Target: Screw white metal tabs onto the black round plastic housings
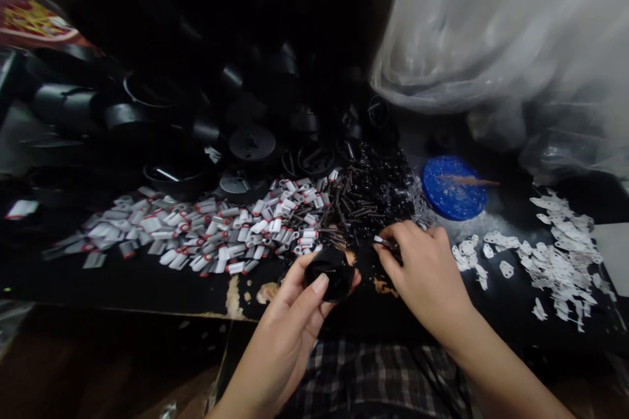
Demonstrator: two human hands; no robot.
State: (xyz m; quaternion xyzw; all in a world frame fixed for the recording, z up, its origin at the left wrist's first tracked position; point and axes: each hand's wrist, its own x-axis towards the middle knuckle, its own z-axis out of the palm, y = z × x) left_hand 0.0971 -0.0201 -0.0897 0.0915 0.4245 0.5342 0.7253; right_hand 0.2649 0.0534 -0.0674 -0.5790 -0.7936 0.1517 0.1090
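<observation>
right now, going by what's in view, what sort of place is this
Likely a workshop for small parts: short white tubes, springs and flat white tabs lie in loose heaps.

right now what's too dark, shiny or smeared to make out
Head view: the black parts at the back sink into shadow; the black piece in the left hand is too dark inside to read; the plastic sheet shines hazily; white tubes smear toward the left.

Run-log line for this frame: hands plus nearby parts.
left hand: holding round black part | right hand: small piece at fingertips, details unclear | ahead: springs | left: red-ended tubes | right: white tabs
</observation>
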